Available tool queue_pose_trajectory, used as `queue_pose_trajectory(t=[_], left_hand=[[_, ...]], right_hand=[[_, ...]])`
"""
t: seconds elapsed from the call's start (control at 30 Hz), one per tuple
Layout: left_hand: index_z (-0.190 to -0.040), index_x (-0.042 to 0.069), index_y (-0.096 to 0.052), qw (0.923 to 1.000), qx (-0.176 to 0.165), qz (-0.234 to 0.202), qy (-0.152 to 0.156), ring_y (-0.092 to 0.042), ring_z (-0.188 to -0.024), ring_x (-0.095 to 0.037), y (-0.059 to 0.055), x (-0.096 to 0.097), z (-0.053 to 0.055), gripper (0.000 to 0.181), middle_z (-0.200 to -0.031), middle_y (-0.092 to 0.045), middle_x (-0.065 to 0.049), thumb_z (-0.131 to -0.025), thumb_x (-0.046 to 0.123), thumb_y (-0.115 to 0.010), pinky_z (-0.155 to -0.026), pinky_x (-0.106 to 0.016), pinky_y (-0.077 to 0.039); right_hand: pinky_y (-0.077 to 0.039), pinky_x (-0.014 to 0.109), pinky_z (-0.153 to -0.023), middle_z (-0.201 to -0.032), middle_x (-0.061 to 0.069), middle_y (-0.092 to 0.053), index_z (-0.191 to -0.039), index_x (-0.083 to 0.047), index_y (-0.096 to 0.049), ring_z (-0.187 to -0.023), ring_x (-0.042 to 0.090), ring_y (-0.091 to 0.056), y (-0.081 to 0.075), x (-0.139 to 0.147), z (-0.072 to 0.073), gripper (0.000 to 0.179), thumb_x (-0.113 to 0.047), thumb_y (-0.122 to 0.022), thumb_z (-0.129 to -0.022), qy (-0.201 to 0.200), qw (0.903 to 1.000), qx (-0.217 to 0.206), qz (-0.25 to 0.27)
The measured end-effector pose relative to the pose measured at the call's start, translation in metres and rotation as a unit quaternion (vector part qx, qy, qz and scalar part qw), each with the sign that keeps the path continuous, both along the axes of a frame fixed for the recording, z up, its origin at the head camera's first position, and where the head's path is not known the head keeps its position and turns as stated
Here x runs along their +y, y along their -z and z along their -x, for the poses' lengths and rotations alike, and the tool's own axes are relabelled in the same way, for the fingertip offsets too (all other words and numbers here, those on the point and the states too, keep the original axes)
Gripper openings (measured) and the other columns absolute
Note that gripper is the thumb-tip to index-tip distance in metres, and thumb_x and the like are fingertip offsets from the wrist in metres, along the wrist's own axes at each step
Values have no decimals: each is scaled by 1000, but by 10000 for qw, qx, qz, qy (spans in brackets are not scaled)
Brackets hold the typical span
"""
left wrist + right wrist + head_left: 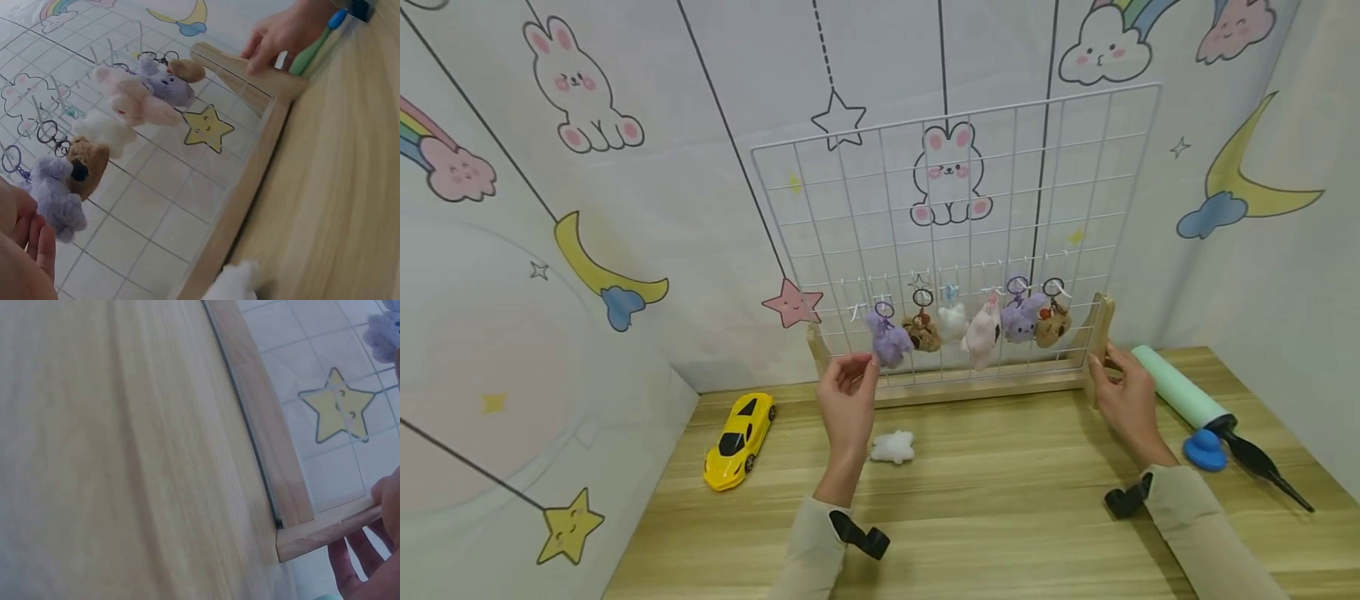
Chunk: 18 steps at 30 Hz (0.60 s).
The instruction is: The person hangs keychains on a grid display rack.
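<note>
A row of small plush keychains hangs from hooks on a white wire grid (955,250). My left hand (847,398) is at the leftmost one, a purple plush keychain (891,343), its fingertips right at the plush's lower edge. Beside that hang a brown plush keychain (922,333), a white one (952,323), a pink one (982,331), a second purple one (1020,322) and a second brown one (1052,328). My right hand (1126,398) grips the right upright of the wooden stand (1099,333), thumb in front and fingers behind in the right wrist view.
A white plush (892,447) lies on the table (1000,500) by my left wrist. The yellow toy car (740,442) is at the left. To the right lie a green-and-black hand pump (1183,387) and a blue object (1205,450). A patterned cloth (715,250) covers the walls behind.
</note>
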<state>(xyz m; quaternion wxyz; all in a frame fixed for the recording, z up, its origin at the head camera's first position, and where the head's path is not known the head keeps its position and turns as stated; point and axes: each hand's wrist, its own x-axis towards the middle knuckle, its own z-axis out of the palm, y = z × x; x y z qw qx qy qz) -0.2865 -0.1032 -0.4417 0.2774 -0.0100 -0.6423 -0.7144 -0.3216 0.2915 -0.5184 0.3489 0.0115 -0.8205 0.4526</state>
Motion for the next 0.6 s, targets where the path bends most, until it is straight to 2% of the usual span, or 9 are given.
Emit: queue_pose_trajectory(t=[0.1,0.2,0.27,0.33,0.4,0.47,0.53,0.6], left_hand=[[-110,-1,-74,9989,-271,365,124,-73,-99,-16,14,-10,-6,14,-112,-75,-20,-99,6,-78,-88,-19,-59],[-111,1,-74,9957,-524,710,295,-73,-101,-20,25,-16,-10,13,-113,-75,-18,-100,7,-77,-87,-19,-59],[-112,1,-75,9919,-694,990,386,-74,-101,-23,31,-21,-13,13,-112,-75,-18,-101,8,-77,-87,-19,-58],[-111,3,-75,9851,-926,1358,504,-74,-100,-23,35,-27,-16,11,-110,-76,-15,-101,7,-76,-87,-20,-59],[-111,4,-75,9739,-1152,1837,675,-74,-100,-22,40,-34,-20,10,-109,-77,-13,-101,8,-75,-90,-25,-60],[-108,6,-76,9573,-1326,2414,875,-74,-99,-20,46,-44,-23,8,-106,-77,-11,-101,9,-75,-89,-29,-62],[-106,6,-77,9398,-1441,2872,1164,-74,-96,-19,52,-55,-26,6,-103,-78,-9,-100,9,-77,-87,-31,-62],[-103,5,-77,9224,-1494,3226,1510,-74,-93,-19,58,-64,-26,5,-100,-78,-9,-99,8,-78,-84,-29,-62]], right_hand=[[-40,-4,-79,-127,30,-72,-143,4,-66,-110,50,-70,0,-1,0,40,-10,-68,-106,8,10000,28,-5],[-40,-4,-79,-127,29,-72,-143,4,-67,-109,44,-71,1,2,0,40,-10,-69,-106,51,10000,44,-2],[-40,-5,-80,-128,30,-71,-144,4,-66,-105,25,-73,1,3,0,40,-10,-69,-106,36,10000,30,18],[-40,-5,-81,-129,31,-70,-144,5,-65,-104,0,-67,2,3,0,41,-10,-68,-106,13,10000,16,44],[-40,-5,-81,-130,32,-70,-144,6,-65,-102,-18,-56,3,3,0,42,-10,-68,-106,-9,10000,36,61],[-41,-5,-80,-129,32,-70,-143,7,-65,-101,-25,-50,3,3,1,41,-9,-69,-105,-1,10000,67,46],[-41,-4,-79,-129,31,-71,-142,7,-66,-101,-20,-54,3,3,2,40,-9,-70,-105,44,9999,90,9],[-41,-4,-78,-128,31,-72,-141,7,-67,-102,-5,-64,2,3,2,40,-9,-70,-105,83,9999,96,-45]])
